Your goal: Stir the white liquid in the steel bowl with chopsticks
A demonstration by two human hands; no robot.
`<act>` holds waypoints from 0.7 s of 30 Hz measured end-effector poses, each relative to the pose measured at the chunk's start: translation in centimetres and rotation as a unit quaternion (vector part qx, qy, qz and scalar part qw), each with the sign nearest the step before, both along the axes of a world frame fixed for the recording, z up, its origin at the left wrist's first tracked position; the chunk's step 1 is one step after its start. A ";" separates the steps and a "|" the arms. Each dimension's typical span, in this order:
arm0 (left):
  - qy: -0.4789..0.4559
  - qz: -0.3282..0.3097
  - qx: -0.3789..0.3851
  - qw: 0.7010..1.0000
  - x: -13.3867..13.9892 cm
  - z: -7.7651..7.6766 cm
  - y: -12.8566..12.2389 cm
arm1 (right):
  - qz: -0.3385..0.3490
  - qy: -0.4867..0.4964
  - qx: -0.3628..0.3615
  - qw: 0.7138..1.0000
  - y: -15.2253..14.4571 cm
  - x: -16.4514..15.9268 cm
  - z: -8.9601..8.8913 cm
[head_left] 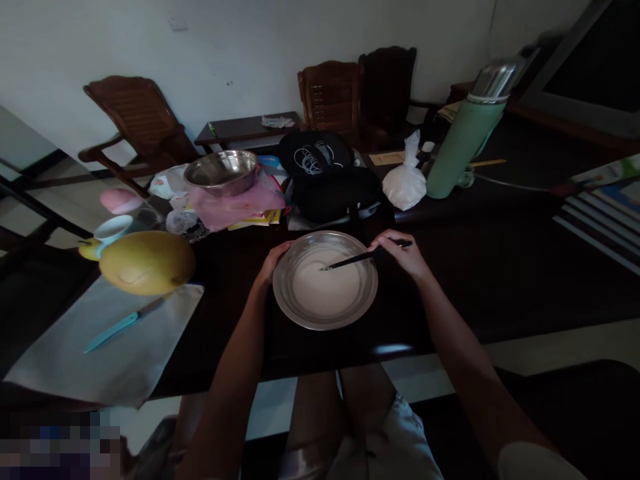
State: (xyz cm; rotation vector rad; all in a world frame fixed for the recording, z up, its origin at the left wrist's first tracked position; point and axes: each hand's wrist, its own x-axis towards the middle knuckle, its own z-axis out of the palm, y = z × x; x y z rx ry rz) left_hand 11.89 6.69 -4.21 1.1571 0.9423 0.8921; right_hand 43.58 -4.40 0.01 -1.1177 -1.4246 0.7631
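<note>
A round metal bowl (369, 293) stands on the dark table in front of me, with a pale, milky liquid or batter (325, 293) in it. My left hand (273, 261) holds the bowl at its left side, fingers partly hidden behind the rim. Above the right rim, my right hand (400, 250) is closed around dark chopsticks (353, 259). They slant down to the left, and their tips are in the pale mixture. Whether there is one chopstick or a pair is hard to tell.
To the left, a cloth (95, 380) bears a turquoise-handled knife (113, 332) beside a large yellow pomelo-like fruit (147, 263). Behind are another metal bowl (223, 177), an open black case (335, 193), a tied bag of white powder (405, 187) and a tall green thermos (463, 147). Books (605, 220) lie right.
</note>
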 end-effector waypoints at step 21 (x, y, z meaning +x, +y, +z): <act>0.006 -0.006 0.000 1.000 0.4 0.5 -0.2 | 0.084 -0.018 -0.020 0.996 0.0 -0.9 0.0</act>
